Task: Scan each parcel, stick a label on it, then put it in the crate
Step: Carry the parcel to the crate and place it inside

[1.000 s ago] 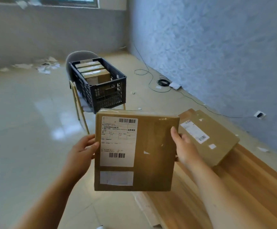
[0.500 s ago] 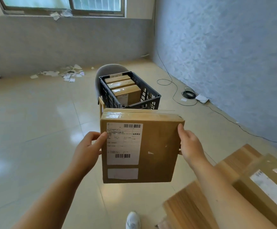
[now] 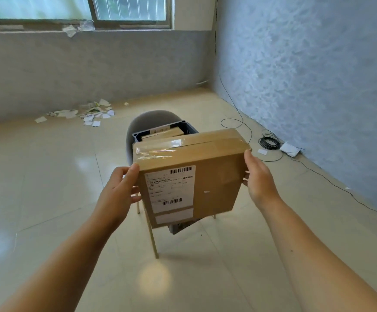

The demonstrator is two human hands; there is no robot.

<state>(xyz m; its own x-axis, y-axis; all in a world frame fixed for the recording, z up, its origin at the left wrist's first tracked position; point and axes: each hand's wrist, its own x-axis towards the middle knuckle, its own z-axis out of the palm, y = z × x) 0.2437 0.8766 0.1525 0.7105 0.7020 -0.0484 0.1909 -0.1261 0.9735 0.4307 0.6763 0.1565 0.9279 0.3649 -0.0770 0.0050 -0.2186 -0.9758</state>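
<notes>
I hold a brown cardboard parcel point(image 3: 214, 179) upright in front of me, tilted with its taped top edge leaning away. A white shipping label point(image 3: 170, 188) with barcodes covers its left half, and a smaller blank white label point(image 3: 174, 216) sits below it. My left hand point(image 3: 120, 190) grips the parcel's left edge and my right hand point(image 3: 258, 179) grips its right edge. Directly behind the parcel stands the dark plastic crate point(image 3: 138, 134) on a grey chair point(image 3: 151, 119). Other brown parcels point(image 3: 167, 132) lie inside it. Most of the crate is hidden by the parcel.
The chair's thin legs point(image 3: 152, 239) stand on a glossy tiled floor. Black cables point(image 3: 269, 143) and a white box point(image 3: 291, 149) lie along the blue wall on the right. Scraps of paper point(image 3: 86, 113) litter the floor by the far wall under a window.
I have turned away from the wooden table and moved toward the chair. The parcel has travelled forward and now covers most of the crate; the table and the second parcel have left the view.
</notes>
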